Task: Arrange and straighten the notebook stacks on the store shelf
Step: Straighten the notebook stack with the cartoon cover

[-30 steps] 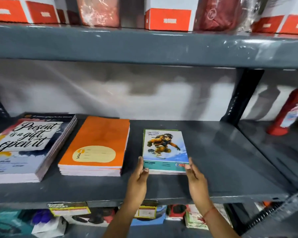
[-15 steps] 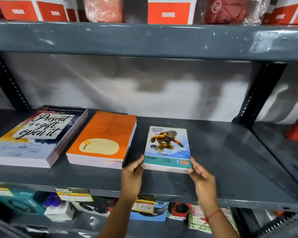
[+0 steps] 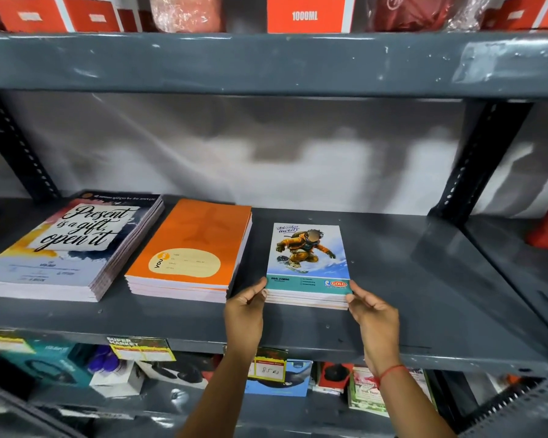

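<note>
I am squaring up the snowboarder stack (image 3: pixel 308 267), the rightmost of three notebook piles on the grey shelf (image 3: pixel 424 279); my left hand (image 3: pixel 245 314) presses its grip against the stack's near left corner, and my right hand (image 3: pixel 374 317) pinches the near right corner, thumb on the cover and fingers against the page edges; so both hands are closed on it from either side. The stack lies flat, just right of the orange stack (image 3: pixel 190 251), with a gap between; beyond the orange stack sits the lettered stack (image 3: pixel 73 248). I judge the next move to be a gentle nudge to set the edges parallel with the orange stack's, then let go. No containers hold notebooks here; red boxes (image 3: pixel 307 14) stand on the shelf above, contents unseen.
</note>
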### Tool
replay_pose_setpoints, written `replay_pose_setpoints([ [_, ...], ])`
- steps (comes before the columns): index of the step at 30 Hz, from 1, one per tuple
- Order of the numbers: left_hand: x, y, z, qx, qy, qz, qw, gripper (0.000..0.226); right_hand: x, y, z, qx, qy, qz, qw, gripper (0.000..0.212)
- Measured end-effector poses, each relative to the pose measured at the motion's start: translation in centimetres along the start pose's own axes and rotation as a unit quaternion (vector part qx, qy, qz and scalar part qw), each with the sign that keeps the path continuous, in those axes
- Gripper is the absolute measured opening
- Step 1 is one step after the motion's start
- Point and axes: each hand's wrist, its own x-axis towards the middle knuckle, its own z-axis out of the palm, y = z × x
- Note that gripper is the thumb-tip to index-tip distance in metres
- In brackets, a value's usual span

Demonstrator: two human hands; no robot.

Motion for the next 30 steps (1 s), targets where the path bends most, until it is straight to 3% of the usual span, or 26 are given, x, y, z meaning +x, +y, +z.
replay_pose_setpoints([
  [14, 0.0, -0.4, 1.1, 0.057, 0.086, 0.047, 0.994, 0.024, 0.2, 0.6, 0.5, -0.022, 0.032, -0.035, 0.999, 0.030],
  [30, -0.2, 0.5, 0.9, 0.060, 0.056, 0.025, 0.996, 0.027, -0.7, 0.0, 0.8, -0.051, 0.043, -0.050, 0.997, 0.033],
])
